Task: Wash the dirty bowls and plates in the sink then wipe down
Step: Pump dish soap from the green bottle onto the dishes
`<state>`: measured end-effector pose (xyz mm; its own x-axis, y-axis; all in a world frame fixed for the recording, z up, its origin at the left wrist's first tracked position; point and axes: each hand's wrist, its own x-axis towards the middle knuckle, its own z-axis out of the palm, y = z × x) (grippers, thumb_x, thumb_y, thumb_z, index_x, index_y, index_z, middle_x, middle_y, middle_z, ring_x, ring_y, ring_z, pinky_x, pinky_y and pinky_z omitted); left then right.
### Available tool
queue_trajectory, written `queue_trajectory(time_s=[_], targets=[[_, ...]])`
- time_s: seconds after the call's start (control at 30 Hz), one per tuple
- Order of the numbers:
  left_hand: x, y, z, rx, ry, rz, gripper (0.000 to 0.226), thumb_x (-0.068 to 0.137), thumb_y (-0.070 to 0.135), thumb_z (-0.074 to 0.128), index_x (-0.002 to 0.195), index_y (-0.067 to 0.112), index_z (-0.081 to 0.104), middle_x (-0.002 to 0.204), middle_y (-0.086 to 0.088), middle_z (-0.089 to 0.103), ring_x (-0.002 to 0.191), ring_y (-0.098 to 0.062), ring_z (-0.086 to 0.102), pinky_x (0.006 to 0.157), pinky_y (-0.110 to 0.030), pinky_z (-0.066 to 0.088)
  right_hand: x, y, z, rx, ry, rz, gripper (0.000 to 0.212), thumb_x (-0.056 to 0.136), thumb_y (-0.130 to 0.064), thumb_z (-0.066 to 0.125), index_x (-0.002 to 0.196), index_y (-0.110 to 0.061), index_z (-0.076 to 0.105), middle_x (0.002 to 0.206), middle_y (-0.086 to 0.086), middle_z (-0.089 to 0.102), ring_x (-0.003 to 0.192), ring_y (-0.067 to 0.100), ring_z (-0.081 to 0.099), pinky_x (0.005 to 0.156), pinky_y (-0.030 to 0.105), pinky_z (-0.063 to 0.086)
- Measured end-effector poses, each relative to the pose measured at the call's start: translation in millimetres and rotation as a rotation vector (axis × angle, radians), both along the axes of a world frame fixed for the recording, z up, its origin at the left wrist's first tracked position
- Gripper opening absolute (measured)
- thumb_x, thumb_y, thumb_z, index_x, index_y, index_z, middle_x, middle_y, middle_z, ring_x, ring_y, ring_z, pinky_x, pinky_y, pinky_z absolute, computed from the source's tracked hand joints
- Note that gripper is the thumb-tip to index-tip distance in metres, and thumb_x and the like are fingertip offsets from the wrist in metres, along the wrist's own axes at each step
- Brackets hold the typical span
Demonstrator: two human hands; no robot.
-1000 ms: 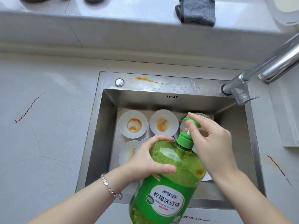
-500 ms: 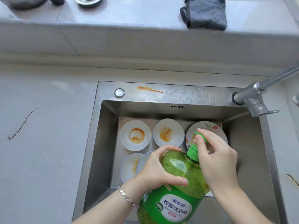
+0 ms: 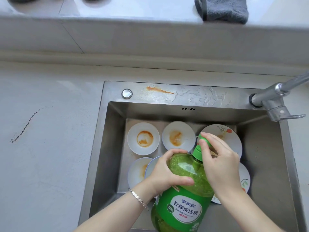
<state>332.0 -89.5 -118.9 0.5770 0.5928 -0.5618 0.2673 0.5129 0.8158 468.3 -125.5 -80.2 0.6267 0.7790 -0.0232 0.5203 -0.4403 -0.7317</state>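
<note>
Nearest the viewer, two bare forearms reach in from the bottom edge, with a silver link bracelet (image 3: 138, 197) on the left wrist. Between them a large, round-shouldered detergent bottle (image 3: 182, 198) of clear green plastic is held tilted over the near side of the sink (image 3: 107, 148). It holds bubbly yellow-green liquid, and its glossy label faces up.

The left hand (image 3: 167, 174) grips the bottle's shoulder, fingers curled over the top and thumb pressed across the front. The right hand (image 3: 220, 166) pinches the green pump head (image 3: 204, 139) between thumb and forefinger.

Bottle and hands hide parts of the dirty dishes on the sink floor. At near left, a streaked white bowl (image 3: 137, 171) is overlapped by a blue-rimmed bowl (image 3: 151, 164) that is mostly behind the left hand. At near right, a flowered plate (image 3: 245, 180) shows past the right wrist.

Farther back, two smooth white bowls sit side by side. The left stained bowl (image 3: 143, 138) has an orange ring and the middle stained bowl (image 3: 178, 137) an orange smear. To their right is a second flowered plate (image 3: 229, 136), partly behind the right fingers.

The sink is brushed steel with square corners. Its back rim carries an orange smear (image 3: 159, 90), beads of water and a round metal cap (image 3: 127, 93). A chrome faucet (image 3: 274, 101) stands at the back right corner.

The pale grey countertop (image 3: 41, 164) has a dark crack (image 3: 25, 126) at the left. Beyond it, a folded dark grey cloth (image 3: 222, 10) lies on a raised ledge (image 3: 117, 10).
</note>
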Motion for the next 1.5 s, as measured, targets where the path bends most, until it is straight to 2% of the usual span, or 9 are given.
queue_trajectory(time_s=[0.17, 0.3, 0.43, 0.57, 0.87, 1.0, 1.13, 1.33, 1.5], targets=[[-5, 0, -2, -0.004, 0.000, 0.011, 0.076, 0.037, 0.027, 0.080, 0.110, 0.022, 0.059, 0.106, 0.006, 0.064, 0.097, -0.002, 0.061, 0.086, -0.017, 0.046, 0, 4, 4, -0.035, 0.069, 0.036, 0.019, 0.086, -0.009, 0.062, 0.103, -0.009, 0.071, 0.100, -0.010, 0.062, 0.100, 0.011, 0.060, 0.090, 0.020, 0.044], [-21, 0, 1, 0.016, 0.014, 0.029, 0.077, 0.037, 0.026, 0.080, 0.110, 0.022, 0.058, 0.110, 0.000, 0.065, 0.101, -0.011, 0.063, 0.093, -0.028, 0.049, -4, 15, 14, -0.039, 0.196, 0.095, 0.022, 0.088, -0.013, 0.060, 0.108, -0.015, 0.070, 0.102, -0.013, 0.061, 0.094, 0.011, 0.063, 0.078, 0.005, 0.044], [-52, 8, 3, 0.039, 0.038, 0.064, 0.077, 0.037, 0.023, 0.082, 0.110, 0.021, 0.059, 0.113, -0.006, 0.066, 0.104, -0.021, 0.064, 0.094, -0.036, 0.050, -29, 27, 16, -0.005, 0.277, 0.159, 0.024, 0.088, -0.015, 0.062, 0.110, -0.019, 0.069, 0.104, -0.025, 0.057, 0.080, 0.004, 0.064, 0.077, 0.013, 0.048], [-82, 14, 1, 0.078, 0.077, 0.118, 0.080, 0.035, 0.023, 0.084, 0.111, 0.020, 0.057, 0.113, -0.006, 0.065, 0.104, -0.018, 0.063, 0.091, -0.031, 0.050, -61, 39, 13, 0.069, 0.279, 0.236, 0.022, 0.087, -0.015, 0.062, 0.107, -0.016, 0.070, 0.105, -0.020, 0.058, 0.088, 0.003, 0.061, 0.080, 0.009, 0.046], [-93, 12, -1, 0.042, 0.084, 0.180, 0.079, 0.035, 0.025, 0.083, 0.109, 0.024, 0.058, 0.111, -0.002, 0.065, 0.101, -0.012, 0.063, 0.086, -0.026, 0.049, -80, 46, 1, 0.006, 0.247, 0.275, 0.021, 0.087, -0.016, 0.061, 0.106, -0.011, 0.070, 0.102, -0.016, 0.058, 0.094, 0.019, 0.066, 0.088, 0.040, 0.052], [-95, 11, 4, 0.055, 0.078, 0.158, 0.079, 0.035, 0.026, 0.083, 0.110, 0.024, 0.057, 0.111, 0.001, 0.064, 0.101, -0.008, 0.063, 0.086, -0.023, 0.049, -75, 45, 10, -0.040, 0.287, 0.324, 0.021, 0.088, -0.014, 0.062, 0.105, -0.022, 0.069, 0.101, -0.032, 0.052, 0.092, 0.011, 0.064, 0.082, 0.016, 0.048], [-95, 11, 15, 0.101, 0.064, 0.133, 0.080, 0.034, 0.026, 0.084, 0.110, 0.026, 0.057, 0.109, 0.004, 0.066, 0.102, -0.008, 0.063, 0.088, -0.023, 0.049, -69, 42, 31, -0.049, 0.338, 0.305, 0.022, 0.086, -0.019, 0.063, 0.093, -0.040, 0.063, 0.093, -0.019, 0.062, 0.070, -0.002, 0.063, 0.064, 0.003, 0.041], [-101, 19, 50, 0.310, 0.059, 0.102, 0.082, 0.034, 0.033, 0.088, 0.107, 0.047, 0.055, 0.114, 0.011, 0.062, 0.111, -0.008, 0.057, 0.099, -0.031, 0.045, -65, 37, 77, 0.047, 0.282, 0.426, 0.020, 0.087, -0.021, 0.063, 0.102, -0.033, 0.063, 0.085, -0.007, 0.066, 0.071, 0.001, 0.061, 0.067, 0.008, 0.042], [-117, 47, 86, 0.468, 0.089, 0.100, 0.099, 0.040, 0.035, 0.088, 0.123, 0.052, 0.037, 0.123, 0.028, 0.052, 0.115, 0.006, 0.050, 0.096, -0.013, 0.041, -89, 61, 111, 0.259, 0.102, 0.557, 0.033, 0.085, -0.021, 0.055, 0.116, -0.012, 0.063, 0.100, -0.009, 0.061, 0.093, 0.007, 0.058, 0.084, 0.017, 0.045]])
